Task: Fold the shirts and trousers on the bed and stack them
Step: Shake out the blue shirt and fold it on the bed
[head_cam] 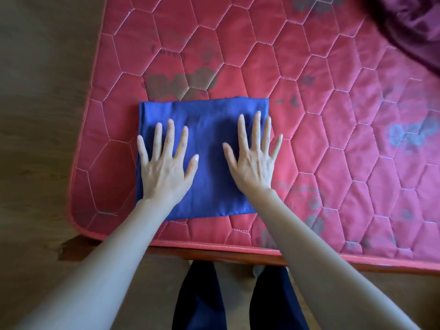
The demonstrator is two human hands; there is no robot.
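Setting: bedroom in a home. Evidence: a bare mattress (309, 96) in red quilted fabric, stitched in a hexagon pattern with faded grey floral print, without a sheet, filling most of the view. It lies on a wooden bed frame (238, 254), whose reddish-brown edge shows along the near side. Clothing on the mattress: one folded blue garment (209, 144) near the left corner; one dark maroon garment (409, 27), unfolded, at the far right corner. Floor (42, 115): brown, wood-look surface, visible to the left and near side of the bed.
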